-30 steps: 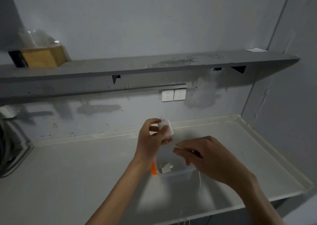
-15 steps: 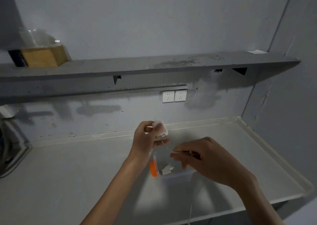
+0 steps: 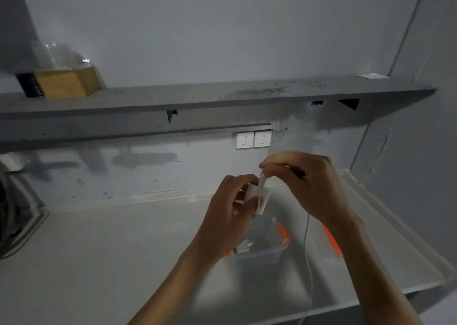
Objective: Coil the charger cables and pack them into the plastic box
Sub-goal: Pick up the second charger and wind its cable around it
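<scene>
The counter [image 3: 123,262] fills the lower frame, and the clear box [image 3: 259,258] with orange clips stands on it at lower centre, open, with one small white charger block [image 3: 243,247] already lying inside. What looks like its lid [image 3: 330,244] lies just to the right, partly hidden by the right forearm. Above the box, at centre frame, the left hand [image 3: 227,218] has its fingers curled round a white charger [image 3: 259,199]. The right hand [image 3: 309,186], just above and to the right, pinches the plug [image 3: 262,178] of the thin white cable [image 3: 307,235] between thumb and fingertips, right at the charger's top edge. Whether the plug is seated in it cannot be told. The cable hangs slack past the box and runs off the counter's front edge at the bottom of the frame. The charger looks light, hard and smooth, so holding it by its flat sides should be secure. The cable looks very light and limp, likely to spring out of loose loops, so it is best held at the stiff plug and fed through the fingers while winding. Half a second ago the right hand was lower, over the box, pinching the cable away from the charger. It has since risen to the charger, which the left hand now holds further right.
</scene>
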Available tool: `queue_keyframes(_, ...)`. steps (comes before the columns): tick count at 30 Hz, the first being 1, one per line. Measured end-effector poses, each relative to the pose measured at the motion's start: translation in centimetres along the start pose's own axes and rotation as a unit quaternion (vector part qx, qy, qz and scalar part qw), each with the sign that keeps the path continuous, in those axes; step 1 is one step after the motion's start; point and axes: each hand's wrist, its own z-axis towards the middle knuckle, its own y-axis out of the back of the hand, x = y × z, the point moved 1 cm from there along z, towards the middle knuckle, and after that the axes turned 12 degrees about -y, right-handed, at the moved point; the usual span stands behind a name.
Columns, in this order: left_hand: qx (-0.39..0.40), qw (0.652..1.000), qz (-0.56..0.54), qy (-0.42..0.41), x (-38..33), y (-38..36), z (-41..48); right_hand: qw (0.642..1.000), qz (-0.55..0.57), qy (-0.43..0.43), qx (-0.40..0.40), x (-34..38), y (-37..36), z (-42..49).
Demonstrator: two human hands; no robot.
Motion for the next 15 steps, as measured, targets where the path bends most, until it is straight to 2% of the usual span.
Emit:
queue_keyframes(5, 0.010, 0.996, 0.057, -0.070, -1.0, 0.8, -0.4, 0.999, 0.031, 0.023, -0.020, -1.0, 0.1, 1.1)
queue_keyframes(10, -0.008, 0.999, 0.006, -0.031, -1.7, 0.9, -0.1, 0.990, 0.128, -0.040, 0.052, -2.8, -1.8, 1.7)
queue_keyframes(13, -0.040, 0.997, -0.070, 0.022, -2.0, 0.7, 0.5, 0.949, 0.265, -0.128, 0.112, -4.2, -3.5, 1.1)
queue_keyframes(15, -0.064, 0.992, -0.098, 0.049, -1.9, 0.5, 1.0, 0.915, 0.332, -0.197, 0.117, -4.8, -5.1, -0.1)
